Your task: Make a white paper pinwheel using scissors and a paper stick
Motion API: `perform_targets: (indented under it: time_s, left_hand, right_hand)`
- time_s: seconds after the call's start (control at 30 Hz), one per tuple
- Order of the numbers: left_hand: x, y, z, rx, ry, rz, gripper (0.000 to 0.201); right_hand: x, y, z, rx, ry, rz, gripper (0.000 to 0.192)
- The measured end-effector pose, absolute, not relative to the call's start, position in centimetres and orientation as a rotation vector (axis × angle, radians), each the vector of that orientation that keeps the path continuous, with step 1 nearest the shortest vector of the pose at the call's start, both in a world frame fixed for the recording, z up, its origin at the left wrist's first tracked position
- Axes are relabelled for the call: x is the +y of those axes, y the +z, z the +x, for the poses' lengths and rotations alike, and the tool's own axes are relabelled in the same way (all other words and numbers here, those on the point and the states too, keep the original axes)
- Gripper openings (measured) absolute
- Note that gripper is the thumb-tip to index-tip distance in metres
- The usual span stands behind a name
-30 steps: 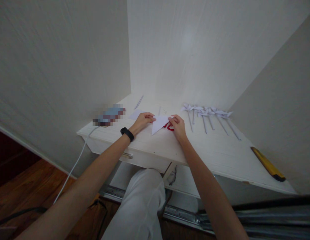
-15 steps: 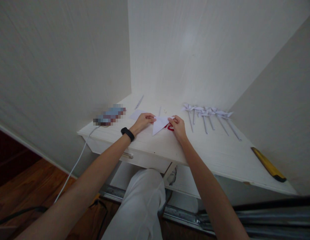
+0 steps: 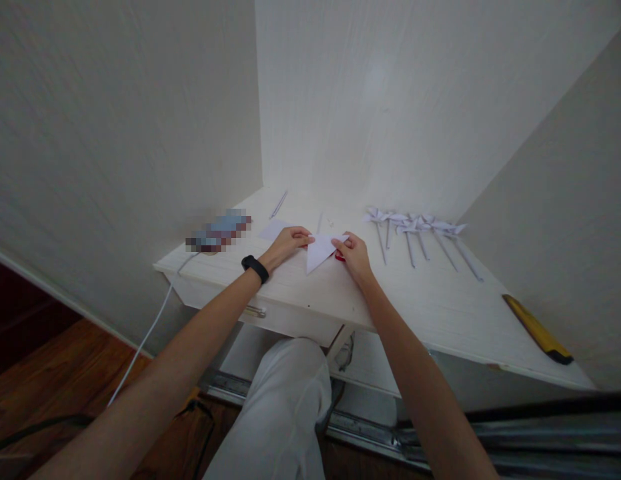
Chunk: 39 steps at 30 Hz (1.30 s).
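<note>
A white sheet of paper [image 3: 320,253], folded into a triangle, is stretched between my two hands above the desk. My left hand [image 3: 289,245] pinches its left corner between thumb and fingers. With thumb and fingertips, my right hand [image 3: 354,255] grips the paper near its right end. Beneath the right hand shows part of a red object [image 3: 339,256], perhaps scissors handles; the rest is covered. Another white paper [image 3: 273,230] lies flat just behind my left hand.
Several paper pinwheels [image 3: 415,222] on rolled sticks lie at the right back. A thin stick or pen [image 3: 279,204] rests at the back left, beyond a blurred-out device [image 3: 220,231] with a white cable [image 3: 157,320]. A yellow-and-black tool [image 3: 537,328] lies along the right wall.
My right hand's thumb has slid left along the paper. The paper's lower point has dropped slightly, and less of the red object shows.
</note>
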<state>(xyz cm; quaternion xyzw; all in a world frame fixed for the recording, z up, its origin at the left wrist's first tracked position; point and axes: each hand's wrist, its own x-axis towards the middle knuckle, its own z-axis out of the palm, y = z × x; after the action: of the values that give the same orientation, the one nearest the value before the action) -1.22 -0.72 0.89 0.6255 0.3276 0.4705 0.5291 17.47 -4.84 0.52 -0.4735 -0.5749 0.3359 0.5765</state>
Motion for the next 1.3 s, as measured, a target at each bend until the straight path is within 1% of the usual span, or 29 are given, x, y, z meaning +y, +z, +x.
perform_targets:
  time_s: [0.23,0.57,0.67,0.77,0.87,0.93,1.17,1.3]
  left_hand:
    - [-0.54,0.70,-1.33,0.810,1.124,1.502,0.023]
    - [-0.43,0.64,-1.44,0.822,1.116,1.535,0.022]
    - [-0.35,0.58,-1.47,0.825,1.112,1.543,0.021]
    - [-0.19,0.47,-1.49,0.827,1.120,1.533,0.021]
    - [-0.05,0.41,-1.50,0.816,1.140,1.514,0.022]
    - [-0.04,0.44,-1.50,0.807,1.148,1.505,0.022]
    - [-0.53,0.94,-1.38,0.807,1.149,1.526,0.024]
    - [-0.66,1.01,-1.32,0.799,1.145,1.546,0.025]
  right_hand:
    - [-5.01,0.54,17.42,-1.380,0.775,-1.111,0.031]
    - [-5.28,0.75,17.27,-1.382,0.758,-1.119,0.029]
    - [-5.33,0.84,17.20,-1.371,0.794,-1.100,0.030]
    - [-5.34,0.94,17.24,-1.358,0.890,-1.065,0.034]
    - [-5.24,0.91,17.31,-1.332,0.952,-1.047,0.043]
    - [-5.11,0.76,17.27,-1.330,0.992,-1.035,0.044]
    - [-4.98,0.36,16.88,-1.439,1.001,-1.031,0.027]
    - [-4.96,0.36,16.92,-1.423,0.958,-1.054,0.024]
